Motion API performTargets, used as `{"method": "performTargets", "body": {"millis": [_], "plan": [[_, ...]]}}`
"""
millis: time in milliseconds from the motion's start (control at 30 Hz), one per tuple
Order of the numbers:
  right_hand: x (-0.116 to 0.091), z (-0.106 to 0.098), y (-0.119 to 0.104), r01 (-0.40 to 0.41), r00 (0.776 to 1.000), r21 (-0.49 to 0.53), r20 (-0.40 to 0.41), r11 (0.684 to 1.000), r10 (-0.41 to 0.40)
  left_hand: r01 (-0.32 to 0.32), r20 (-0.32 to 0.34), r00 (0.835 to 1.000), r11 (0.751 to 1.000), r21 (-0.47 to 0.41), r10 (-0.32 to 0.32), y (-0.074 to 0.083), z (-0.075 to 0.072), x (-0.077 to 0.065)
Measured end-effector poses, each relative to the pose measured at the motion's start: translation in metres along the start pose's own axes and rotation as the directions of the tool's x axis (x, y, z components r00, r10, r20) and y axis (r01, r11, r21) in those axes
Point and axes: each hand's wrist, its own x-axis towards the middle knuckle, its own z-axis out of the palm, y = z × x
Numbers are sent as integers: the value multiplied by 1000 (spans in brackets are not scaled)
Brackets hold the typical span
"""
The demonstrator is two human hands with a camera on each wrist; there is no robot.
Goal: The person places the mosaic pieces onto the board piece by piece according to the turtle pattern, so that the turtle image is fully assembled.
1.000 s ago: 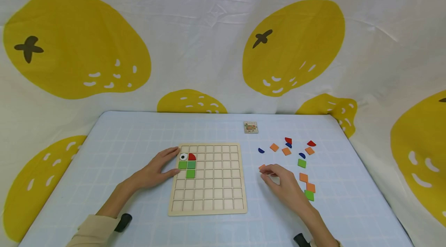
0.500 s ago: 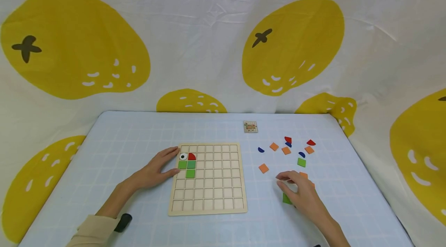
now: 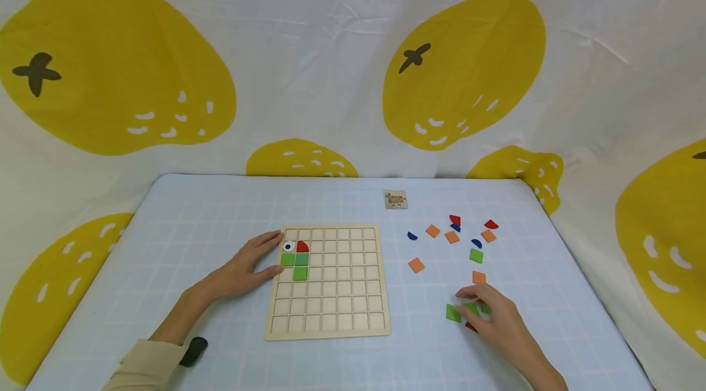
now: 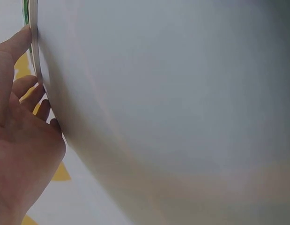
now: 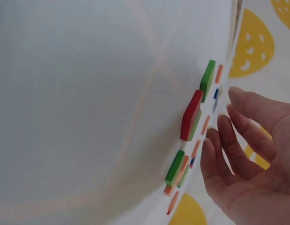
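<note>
I see the loose left hand [image 3: 246, 267] likely steadying the board [image 3: 344, 293]; right of it, tiles [image 3: 453, 314] beside the empty right hand [image 3: 493, 317].

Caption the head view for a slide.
Left hand touches a wooden grid board; right hand beside loose green tiles.

I can't read any words, numbers or brands here; the card [image 3: 395, 199] is too small to make out.
</note>
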Motion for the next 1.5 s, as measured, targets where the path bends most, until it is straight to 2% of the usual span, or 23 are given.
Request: {"method": "performTargets", "body": {"millis": [167,367,467,533,633,800,1067,1500], "plan": [[-8,-1,7,16,1000,-7,-20,1000,-16,-4,-1,1000,1000,2,4,0,-1,0],[-15,0,18,107,992,-7,-63,994,-107,-6,-4,1000,1000,3,6,-1,-1,-1],[-18,0,21,124,990,7,-63,992,-123,-8,-7,1000,1000,9,8,-2,-1,-1],[-19,-1,22,102,994,28,-41,994,-101,-9,-9,1000,1000,15,9,-3,-1,-1],[-20,-4,21,22,1000,29,21,999,-22,-14,-8,1000,1000,20,14,-4,-1,0],[-19,-7,20,-77,992,33,103,996,73,-10,-4,1000,1000,21,10,-6,0,0],[-14,-4,20,-12,998,87,68,996,6,2,-4,1000,1000,17,-2,-3,0,-1],[-5,-1,12,-15,997,96,80,995,8,-2,2,1000,1000,10,2,0,0,1]]}}
